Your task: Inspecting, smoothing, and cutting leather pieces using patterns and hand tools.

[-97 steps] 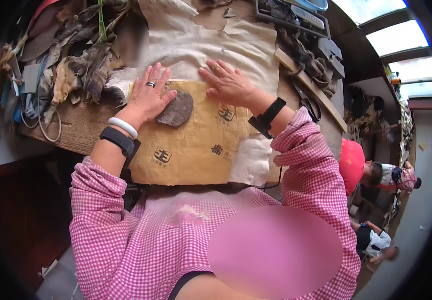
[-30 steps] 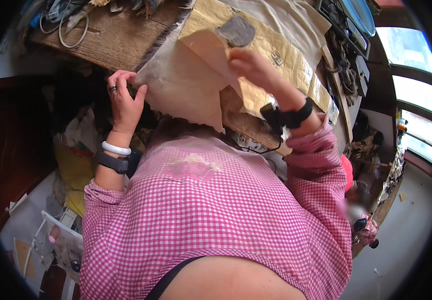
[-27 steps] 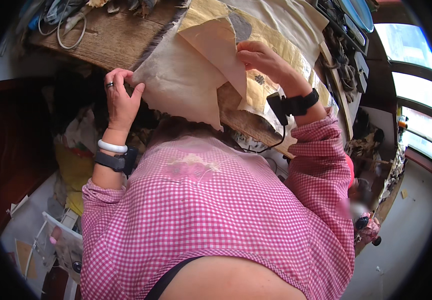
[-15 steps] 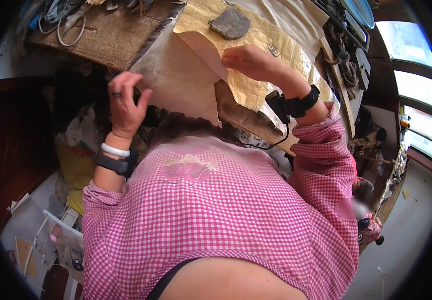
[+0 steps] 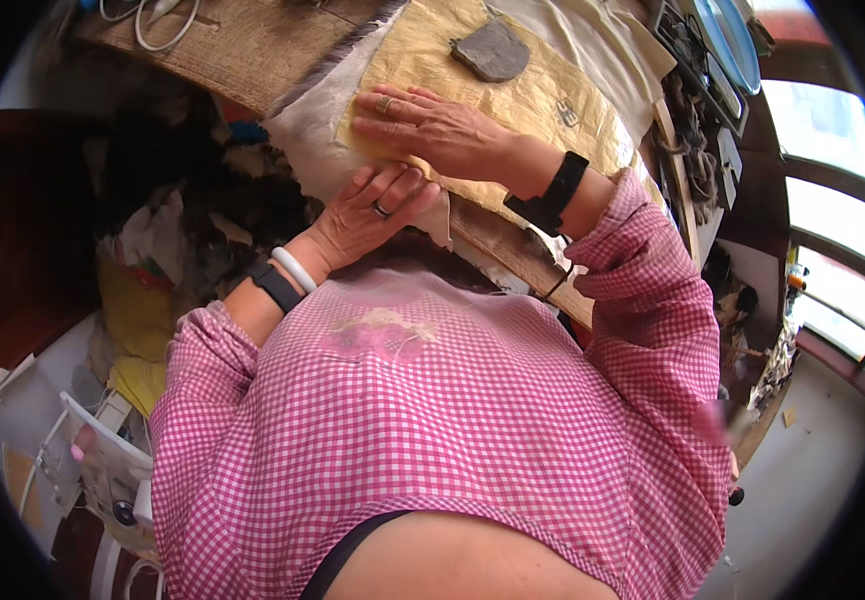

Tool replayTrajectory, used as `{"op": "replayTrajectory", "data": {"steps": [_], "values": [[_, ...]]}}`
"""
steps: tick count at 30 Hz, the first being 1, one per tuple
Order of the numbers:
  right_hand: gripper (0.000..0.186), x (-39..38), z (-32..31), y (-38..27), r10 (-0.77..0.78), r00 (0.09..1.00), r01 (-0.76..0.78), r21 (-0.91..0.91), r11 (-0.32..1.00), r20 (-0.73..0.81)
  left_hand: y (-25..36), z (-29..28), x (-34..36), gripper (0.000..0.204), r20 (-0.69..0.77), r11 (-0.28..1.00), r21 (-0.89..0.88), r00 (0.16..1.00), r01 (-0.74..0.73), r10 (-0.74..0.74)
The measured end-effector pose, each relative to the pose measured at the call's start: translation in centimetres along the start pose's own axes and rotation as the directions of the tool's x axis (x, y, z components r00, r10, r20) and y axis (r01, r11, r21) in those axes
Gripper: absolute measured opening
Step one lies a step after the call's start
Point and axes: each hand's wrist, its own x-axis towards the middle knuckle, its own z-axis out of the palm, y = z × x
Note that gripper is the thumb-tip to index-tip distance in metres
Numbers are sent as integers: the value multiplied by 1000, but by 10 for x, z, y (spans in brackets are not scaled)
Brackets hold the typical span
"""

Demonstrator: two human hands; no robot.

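My right hand (image 5: 442, 132) lies palm down on a crinkled yellow paper sheet (image 5: 552, 130), its fingers stretched out and close together toward the left. Under the paper's left side is a pale hide (image 5: 312, 135) with dark fur along its far left edge. My left hand (image 5: 367, 215) is at the near edge of the hide and paper, just below the right hand. Its fingers are curled in, and what they pinch, if anything, is hidden. A flat grey stone (image 5: 492, 50) rests on the paper beyond my right hand.
The wooden board (image 5: 242, 55) extends under the sheets and shows at the far left. A tray with dark items (image 5: 697, 60) and a blue-rimmed basin (image 5: 737, 40) are at the far right. Dark fur scraps (image 5: 222, 190) fill the left side, above a yellow cloth (image 5: 137, 340).
My right hand has flattened onto the paper, moving left. My left hand has come right to the near edge, its fingers curling. The yellow paper's turned-back left part now lies flat over the hide.
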Motion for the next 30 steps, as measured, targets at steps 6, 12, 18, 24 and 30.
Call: {"op": "replayTrajectory", "data": {"steps": [6, 12, 18, 24, 30], "values": [[61, 6, 9, 5, -34, 998, 37, -53, 998, 51, 0, -8, 15, 43, -83, 992, -111, 995, -64, 55], [61, 8, 19, 8, -12, 999, 15, -80, 997, 42, 13, -23, 25, 31, -72, 936, -350, 997, -29, 4], [60, 6, 21, 8, 4, 999, -1, -65, 998, 44, 22, -32, 21, 20, -64, 934, -356, 998, -24, 1], [66, 5, 22, 8, -30, 1000, 30, -28, 999, 5, 28, -39, 4, 10, -26, 847, -507, 986, -157, 167], [66, 3, 19, 7, -36, 999, 35, -17, 999, -18, -49, -30, -34, 35, -134, 510, -506, 520, 696, -843]]}}
